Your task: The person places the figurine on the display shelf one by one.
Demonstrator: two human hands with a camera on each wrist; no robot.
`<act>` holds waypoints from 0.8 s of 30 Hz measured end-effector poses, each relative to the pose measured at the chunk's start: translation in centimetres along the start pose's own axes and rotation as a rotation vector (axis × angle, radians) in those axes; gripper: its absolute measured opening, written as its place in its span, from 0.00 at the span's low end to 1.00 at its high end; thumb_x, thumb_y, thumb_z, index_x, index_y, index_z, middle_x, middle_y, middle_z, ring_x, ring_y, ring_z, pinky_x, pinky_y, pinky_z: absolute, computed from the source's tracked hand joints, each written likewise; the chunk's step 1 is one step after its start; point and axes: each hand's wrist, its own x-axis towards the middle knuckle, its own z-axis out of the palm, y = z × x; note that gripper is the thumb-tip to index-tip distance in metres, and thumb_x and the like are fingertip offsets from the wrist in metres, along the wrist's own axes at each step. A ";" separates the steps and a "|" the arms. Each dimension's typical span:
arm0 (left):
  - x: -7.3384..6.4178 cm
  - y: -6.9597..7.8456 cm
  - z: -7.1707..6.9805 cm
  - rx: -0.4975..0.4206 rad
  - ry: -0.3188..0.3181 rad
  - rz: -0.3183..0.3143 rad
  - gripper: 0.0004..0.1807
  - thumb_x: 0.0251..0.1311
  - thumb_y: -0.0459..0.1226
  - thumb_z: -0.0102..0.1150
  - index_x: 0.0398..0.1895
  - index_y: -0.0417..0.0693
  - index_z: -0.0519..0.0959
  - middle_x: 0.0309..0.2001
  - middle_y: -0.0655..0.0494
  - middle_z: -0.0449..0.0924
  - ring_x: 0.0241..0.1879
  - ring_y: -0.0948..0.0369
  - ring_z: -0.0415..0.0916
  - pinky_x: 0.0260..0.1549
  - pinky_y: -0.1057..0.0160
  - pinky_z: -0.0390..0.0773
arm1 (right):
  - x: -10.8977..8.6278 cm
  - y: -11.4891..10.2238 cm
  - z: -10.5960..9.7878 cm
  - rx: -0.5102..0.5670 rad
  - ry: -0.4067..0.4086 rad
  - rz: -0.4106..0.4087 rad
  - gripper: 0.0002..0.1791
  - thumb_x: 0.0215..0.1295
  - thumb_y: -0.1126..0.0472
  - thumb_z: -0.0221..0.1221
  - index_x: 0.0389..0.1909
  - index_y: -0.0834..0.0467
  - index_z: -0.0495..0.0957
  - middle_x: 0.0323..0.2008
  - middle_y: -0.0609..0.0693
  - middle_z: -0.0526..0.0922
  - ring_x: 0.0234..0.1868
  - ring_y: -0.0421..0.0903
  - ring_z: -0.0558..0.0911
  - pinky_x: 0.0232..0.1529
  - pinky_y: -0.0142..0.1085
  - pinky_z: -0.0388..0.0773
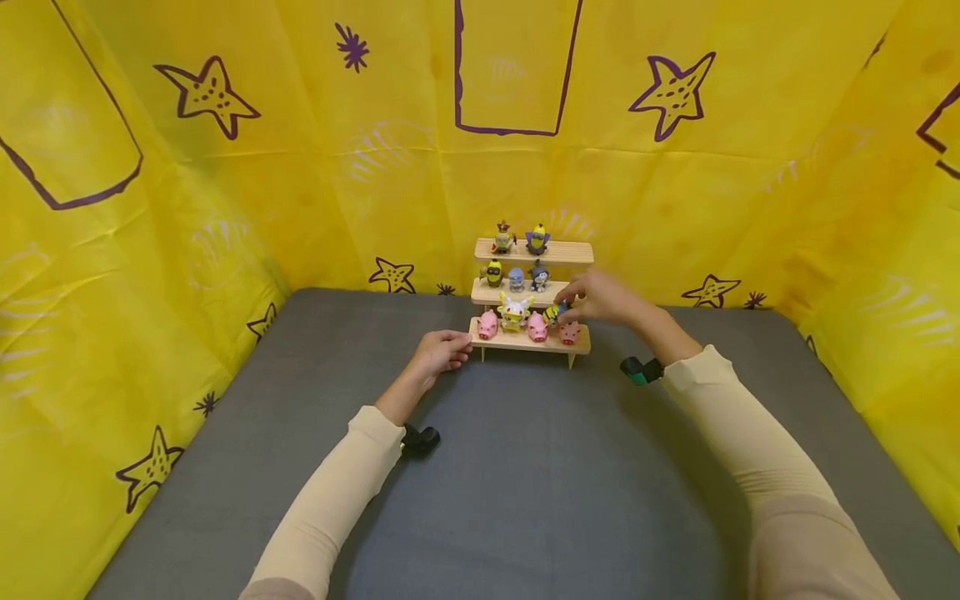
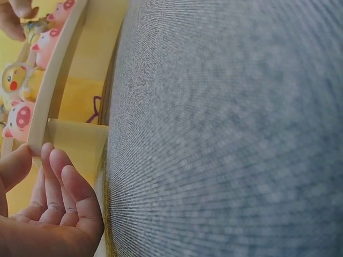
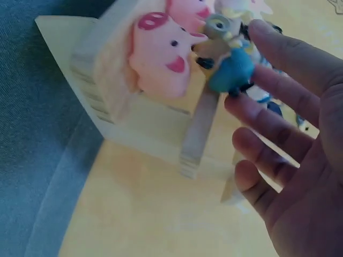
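Note:
My right hand (image 1: pixel 603 298) pinches a small Minion figurine (image 3: pixel 230 64), yellow with blue overalls and a grey goggle, between thumb and fingers. It is held just above the bottom step, next to a pink pig figurine (image 3: pixel 161 56) at that step's right end. With thumb and fingertips, my left hand (image 2: pixel 59 209) grips the left end of the bottom step of a wooden tiered shelf (image 1: pixel 525 339). Another pink pig (image 2: pixel 20 119) sits by that thumb. Between the pigs stands a yellow figure with a white horned hood (image 1: pixel 514 312).
On the middle step stand a yellow figurine (image 1: pixel 492 272), a bluish one (image 1: pixel 516 279) and a dark grey-and-white one (image 1: pixel 539 276). The top step bears two figurines, one with purple (image 1: pixel 537 240). The shelf stands on a grey cloth-covered table (image 1: pixel 525 467) before a yellow curtain (image 1: pixel 300 183).

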 end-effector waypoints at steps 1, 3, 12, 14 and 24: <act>0.0 0.0 0.0 0.002 0.001 0.000 0.17 0.68 0.39 0.56 0.53 0.35 0.77 0.31 0.57 0.80 0.28 0.66 0.76 0.30 0.69 0.77 | 0.0 -0.1 0.2 -0.019 -0.006 0.004 0.16 0.54 0.57 0.71 0.42 0.62 0.85 0.36 0.57 0.84 0.38 0.52 0.80 0.38 0.41 0.74; 0.0 0.1 0.0 0.004 0.002 -0.001 0.17 0.68 0.39 0.56 0.53 0.36 0.78 0.32 0.57 0.80 0.28 0.66 0.76 0.30 0.69 0.77 | -0.1 -0.3 0.4 -0.049 -0.010 0.024 0.18 0.53 0.57 0.72 0.42 0.62 0.84 0.36 0.57 0.82 0.39 0.54 0.79 0.40 0.44 0.75; -0.1 0.1 -0.1 0.005 0.002 -0.005 0.17 0.68 0.40 0.56 0.54 0.36 0.78 0.33 0.57 0.80 0.28 0.66 0.76 0.31 0.68 0.78 | 0.2 -1.4 0.6 -0.153 -0.043 0.103 0.13 0.55 0.58 0.70 0.39 0.58 0.81 0.38 0.56 0.79 0.42 0.52 0.74 0.42 0.45 0.73; -0.1 0.1 -0.1 0.005 0.002 -0.002 0.17 0.68 0.40 0.56 0.53 0.36 0.78 0.33 0.56 0.80 0.28 0.66 0.76 0.31 0.68 0.78 | 0.2 -1.5 0.7 -0.164 -0.047 0.108 0.13 0.55 0.58 0.70 0.39 0.58 0.81 0.39 0.55 0.79 0.43 0.52 0.74 0.43 0.46 0.74; 0.0 0.0 -0.2 -0.001 0.000 -0.012 0.17 0.68 0.39 0.57 0.53 0.37 0.78 0.34 0.55 0.80 0.29 0.65 0.76 0.30 0.69 0.77 | 0.0 -1.5 0.9 -0.162 0.019 0.037 0.21 0.54 0.60 0.66 0.49 0.63 0.82 0.39 0.59 0.78 0.39 0.52 0.72 0.40 0.42 0.70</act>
